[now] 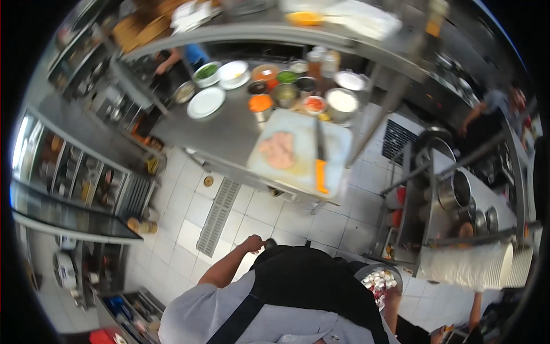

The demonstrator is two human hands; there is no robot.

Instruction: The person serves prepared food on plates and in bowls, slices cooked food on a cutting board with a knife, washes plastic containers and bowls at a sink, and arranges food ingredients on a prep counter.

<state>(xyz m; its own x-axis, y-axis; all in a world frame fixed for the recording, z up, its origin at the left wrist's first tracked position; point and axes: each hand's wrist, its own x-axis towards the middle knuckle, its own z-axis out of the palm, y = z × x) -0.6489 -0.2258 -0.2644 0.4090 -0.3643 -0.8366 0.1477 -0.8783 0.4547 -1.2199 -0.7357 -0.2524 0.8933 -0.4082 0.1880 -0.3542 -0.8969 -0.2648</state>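
My left hand (252,244) hangs low over the tiled floor, its fingers curled in and no object visible in them. A dark rounded shape, perhaps a shoe, is just beside it. On my other side, my right hand (392,295) is at a round grey bin (400,275) holding white and reddish scraps; its fingers are hidden. In front, apart from both hands, a white cutting board (298,129) lies on the steel counter. It bears a flat piece of pale pink raw meat (278,150) and a knife with an orange handle (321,175).
Behind the board stand several containers of ingredients, including a chopped orange one (260,104), and white plates (206,103). A floor drain (219,215) runs left of me. Steel shelving with pots (454,190) and stacked white containers (470,266) is at right. Other people are at the far left and right.
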